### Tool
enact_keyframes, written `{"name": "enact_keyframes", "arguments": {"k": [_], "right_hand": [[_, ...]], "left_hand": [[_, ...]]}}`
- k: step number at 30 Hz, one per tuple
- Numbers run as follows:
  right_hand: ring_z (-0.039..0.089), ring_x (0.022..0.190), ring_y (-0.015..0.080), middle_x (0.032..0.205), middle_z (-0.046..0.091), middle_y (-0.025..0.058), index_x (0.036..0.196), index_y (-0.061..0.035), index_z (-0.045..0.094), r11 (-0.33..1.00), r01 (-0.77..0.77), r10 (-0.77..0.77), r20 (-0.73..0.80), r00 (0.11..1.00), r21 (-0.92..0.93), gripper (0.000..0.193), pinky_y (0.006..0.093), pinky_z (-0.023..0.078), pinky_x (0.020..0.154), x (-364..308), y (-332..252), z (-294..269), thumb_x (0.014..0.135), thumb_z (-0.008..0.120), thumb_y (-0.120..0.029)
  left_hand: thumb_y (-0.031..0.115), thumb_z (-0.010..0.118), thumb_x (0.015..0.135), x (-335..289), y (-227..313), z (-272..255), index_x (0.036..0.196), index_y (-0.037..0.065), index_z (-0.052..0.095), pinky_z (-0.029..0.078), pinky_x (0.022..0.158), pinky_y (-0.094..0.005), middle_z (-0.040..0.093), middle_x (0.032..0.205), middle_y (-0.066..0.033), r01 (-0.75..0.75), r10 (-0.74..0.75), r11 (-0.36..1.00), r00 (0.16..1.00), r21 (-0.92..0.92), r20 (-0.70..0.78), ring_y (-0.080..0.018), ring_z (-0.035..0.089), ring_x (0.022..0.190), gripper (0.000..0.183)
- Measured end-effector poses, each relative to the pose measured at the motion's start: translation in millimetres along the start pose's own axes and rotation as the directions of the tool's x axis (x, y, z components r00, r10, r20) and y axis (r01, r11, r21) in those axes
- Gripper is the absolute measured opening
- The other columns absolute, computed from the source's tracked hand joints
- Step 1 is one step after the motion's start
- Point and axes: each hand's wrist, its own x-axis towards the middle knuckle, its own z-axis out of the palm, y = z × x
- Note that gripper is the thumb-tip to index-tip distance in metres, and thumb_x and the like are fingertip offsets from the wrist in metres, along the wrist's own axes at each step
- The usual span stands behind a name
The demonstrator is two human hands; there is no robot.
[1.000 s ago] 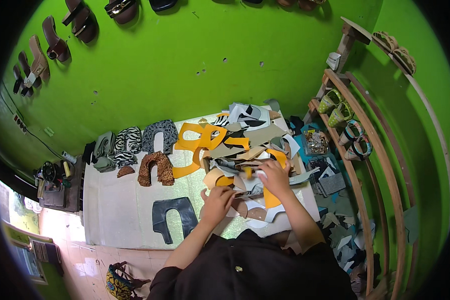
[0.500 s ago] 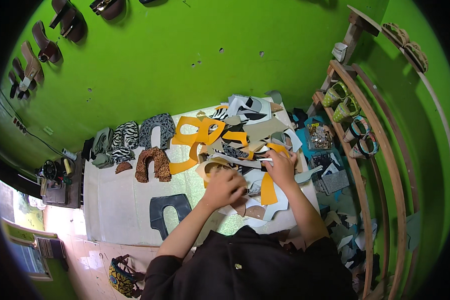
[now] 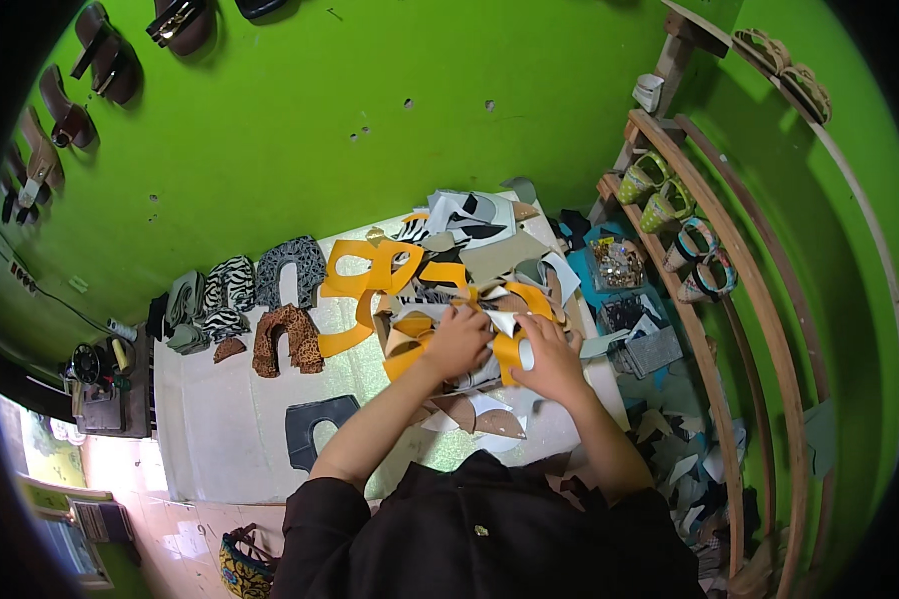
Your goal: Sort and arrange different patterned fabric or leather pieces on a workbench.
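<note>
My left hand (image 3: 457, 341) reaches into the pile of cut material pieces, its fingers curled down and bunched; what they hold is hidden. Close on its right, my right hand (image 3: 553, 364) is closed on an orange cut piece (image 3: 506, 351) with a white underside showing. Around both hands lie loose orange, white, grey, tan and zebra-print pieces. One curved orange piece (image 3: 402, 367) sticks out to the left of my left hand. Brown and white scraps (image 3: 489, 421) lie just below the hands.
Left of the pile are larger orange cut-outs (image 3: 370, 268) and stacks of leopard-print (image 3: 288, 339), grey-patterned (image 3: 290, 272) and zebra-print (image 3: 231, 283) pieces. A dark U-shaped piece (image 3: 305, 427) lies near the front of the table (image 3: 205, 429). A wooden shoe rack (image 3: 734, 270) stands at right.
My hands have come closer together over the pile. The right hand has drawn an orange piece toward the left hand. The whole view has shifted slightly.
</note>
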Motion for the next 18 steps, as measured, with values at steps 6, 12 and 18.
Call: {"name": "enact_keyframes", "arguments": {"k": [6, 12, 18], "right_hand": [[0.048, 0.114, 0.0258, 0.118, 0.053, 0.0099, 0.116, -0.0098, 0.052, 0.971, 0.148, -0.097, -0.254, 0.962, 0.190, 0.049, 0.0430, 0.029, 0.096, 12.7, -6.5, -27.8, 0.073, 0.069, -0.024], [0.050, 0.102, 0.0295, 0.108, 0.055, 0.0130, 0.107, -0.0049, 0.057, 0.947, 0.319, -0.210, -0.668, 0.714, 0.044, 0.034, 0.0432, 0.031, 0.093, 23.7, -5.1, -35.3, 0.077, 0.066, -0.019], [0.052, 0.095, 0.0275, 0.099, 0.056, 0.0117, 0.097, -0.0051, 0.059, 0.948, 0.319, -0.187, -0.819, 0.542, -0.005, 0.022, 0.0443, 0.032, 0.090, 12.6, 4.8, -34.3, 0.075, 0.061, -0.009]], "left_hand": [[0.025, 0.058, 0.079, 4.8, -30.7, -11.7, 0.095, 0.007, 0.064, 0.035, 0.090, -0.0424, 0.055, 0.109, -0.0075, 0.093, -0.063, 0.966, 0.990, -0.241, 0.128, -0.0267, 0.047, 0.108, 0.025], [0.025, 0.052, 0.084, 3.2, -38.9, -14.7, 0.102, 0.004, 0.061, 0.032, 0.094, -0.0426, 0.055, 0.113, -0.0113, 0.199, -0.124, 0.894, 0.971, -0.400, 0.207, -0.0287, 0.046, 0.112, 0.029], [0.026, 0.049, 0.087, 5.8, -54.9, 2.7, 0.092, 0.003, 0.059, 0.033, 0.090, -0.0427, 0.058, 0.103, -0.0125, 0.314, -0.214, 0.845, 0.940, -0.433, 0.264, -0.0295, 0.049, 0.106, 0.025]]}}
